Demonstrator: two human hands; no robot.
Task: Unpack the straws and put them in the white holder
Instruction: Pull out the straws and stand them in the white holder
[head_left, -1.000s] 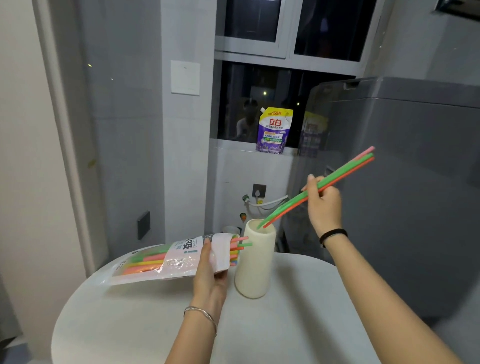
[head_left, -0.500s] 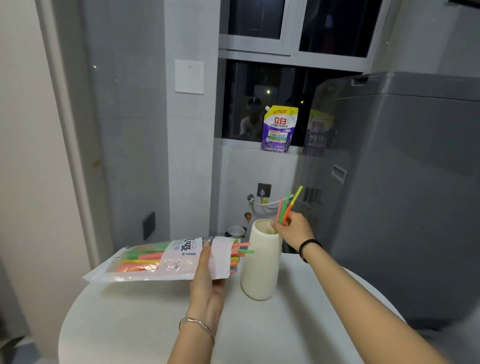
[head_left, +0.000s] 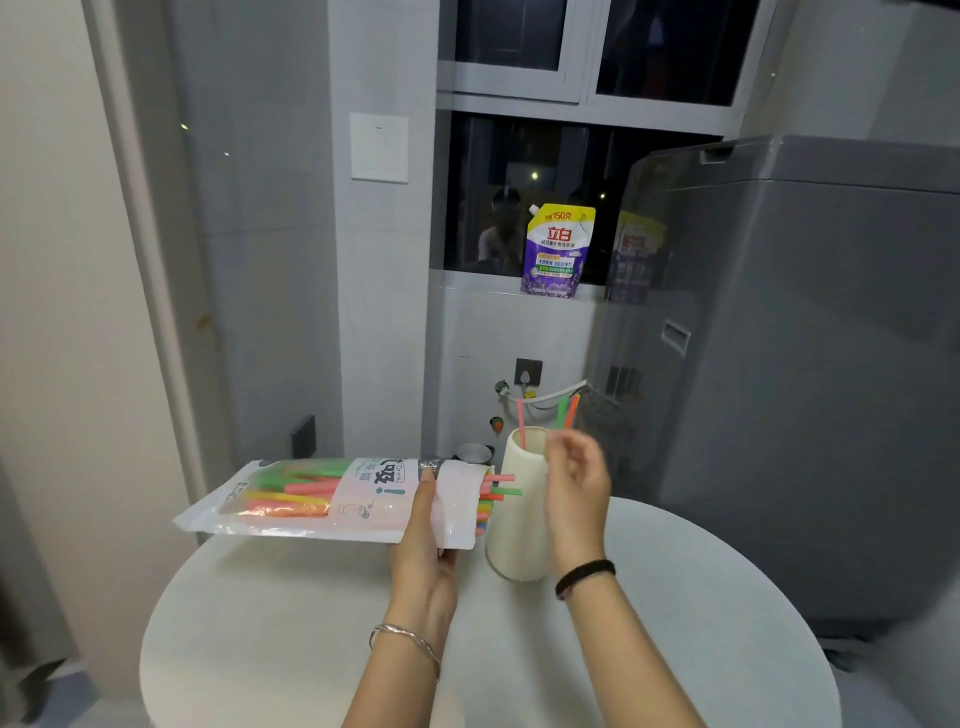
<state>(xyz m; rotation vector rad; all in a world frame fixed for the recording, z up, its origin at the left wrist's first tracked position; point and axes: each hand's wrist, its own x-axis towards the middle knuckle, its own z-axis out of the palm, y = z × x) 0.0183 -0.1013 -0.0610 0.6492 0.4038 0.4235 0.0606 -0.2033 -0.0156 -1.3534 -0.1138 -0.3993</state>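
Plastic packet of straws (head_left: 337, 493) lies sideways at centre left, gripped near its open end by the left hand (head_left: 423, 525) — pink, green and orange tips poke out toward the white holder (head_left: 519, 525). Three straws (head_left: 562, 413) stand in that holder at frame centre, on the round desk (head_left: 260, 623). Just beside its rim hovers the right hand (head_left: 576, 488) — fingers loose and blurred, holding nothing.

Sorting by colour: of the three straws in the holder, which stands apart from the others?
The pink straw: it rises at the holder's left rim, while the green straw and orange straw stand together on the right.
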